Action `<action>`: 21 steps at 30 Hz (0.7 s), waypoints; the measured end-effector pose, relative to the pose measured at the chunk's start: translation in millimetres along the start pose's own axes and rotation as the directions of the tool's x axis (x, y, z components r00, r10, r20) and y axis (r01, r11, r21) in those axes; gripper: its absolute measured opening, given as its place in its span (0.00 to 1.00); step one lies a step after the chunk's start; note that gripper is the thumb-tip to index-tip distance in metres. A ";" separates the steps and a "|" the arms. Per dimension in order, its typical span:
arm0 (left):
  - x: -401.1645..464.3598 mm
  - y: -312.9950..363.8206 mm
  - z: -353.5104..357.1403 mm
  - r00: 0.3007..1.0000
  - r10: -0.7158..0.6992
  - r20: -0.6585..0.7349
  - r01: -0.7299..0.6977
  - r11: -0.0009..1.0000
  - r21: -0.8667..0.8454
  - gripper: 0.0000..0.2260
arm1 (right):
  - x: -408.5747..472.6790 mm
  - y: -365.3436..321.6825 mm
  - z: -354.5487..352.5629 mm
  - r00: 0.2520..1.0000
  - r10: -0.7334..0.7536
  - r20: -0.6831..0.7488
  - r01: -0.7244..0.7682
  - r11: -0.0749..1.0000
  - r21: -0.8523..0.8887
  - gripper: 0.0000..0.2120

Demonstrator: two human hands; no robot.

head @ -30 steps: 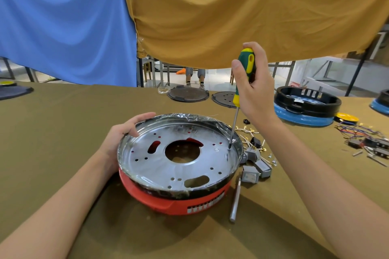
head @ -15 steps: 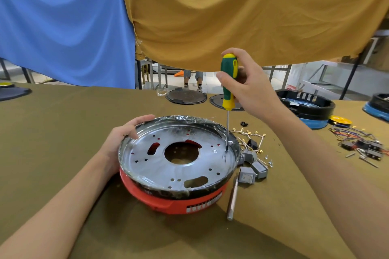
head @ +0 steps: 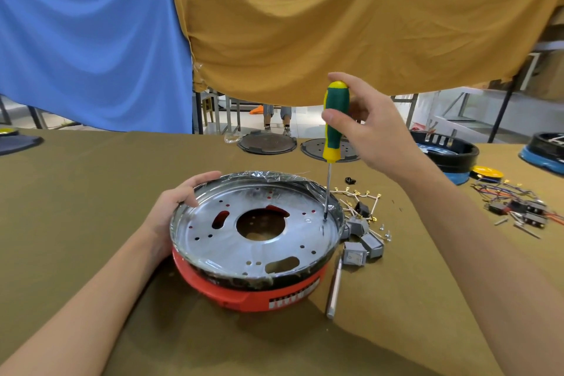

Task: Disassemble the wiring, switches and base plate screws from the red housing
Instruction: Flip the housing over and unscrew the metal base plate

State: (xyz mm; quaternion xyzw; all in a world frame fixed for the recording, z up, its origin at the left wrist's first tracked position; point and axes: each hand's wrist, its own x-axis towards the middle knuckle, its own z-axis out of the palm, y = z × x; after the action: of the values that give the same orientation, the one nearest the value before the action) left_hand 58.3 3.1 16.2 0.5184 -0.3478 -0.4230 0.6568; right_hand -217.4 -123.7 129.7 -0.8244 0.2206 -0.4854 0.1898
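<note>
Head view shows us working a screw on the right side of the plate (head: 256,249), which sits in the red housing (head: 244,293) at the near middle of the table (head: 91,192). Our right hand (head: 374,134) pinches the screwdriver (head: 335,119) handle between thumb and fingertips, the other fingers loosely spread, with the shaft nearly upright and its tip down on the plate just inside the right rim. Our left hand (head: 180,201) curls over the left rim and holds the housing. To do this well, we judge the tip should stay seated square in the screw head, with downward pressure while twisting, and the left hand bracing against the turn; whether the tip is truly engaged is too small to tell. The raised rim stands close beside the shaft, so tilt outward is limited. Switches (head: 363,241) and wires (head: 357,195) lie just right of the housing, and a metal rod (head: 334,290) lies near its right front, so freed screws are best set down farther right.
</note>
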 end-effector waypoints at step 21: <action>0.5 0.0 1.4 1.000 -0.008 -0.015 0.008 1.000 -0.008 0.30 | -16.7 9.0 28.6 0.966 0.020 -0.257 0.015 0.991 0.133 0.21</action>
State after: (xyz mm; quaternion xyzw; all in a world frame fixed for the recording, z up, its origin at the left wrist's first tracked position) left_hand 57.2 2.0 16.5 0.5203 -0.3391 -0.4233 0.6596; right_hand -200.9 -119.2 100.0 -0.7396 0.2114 -0.6018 0.2148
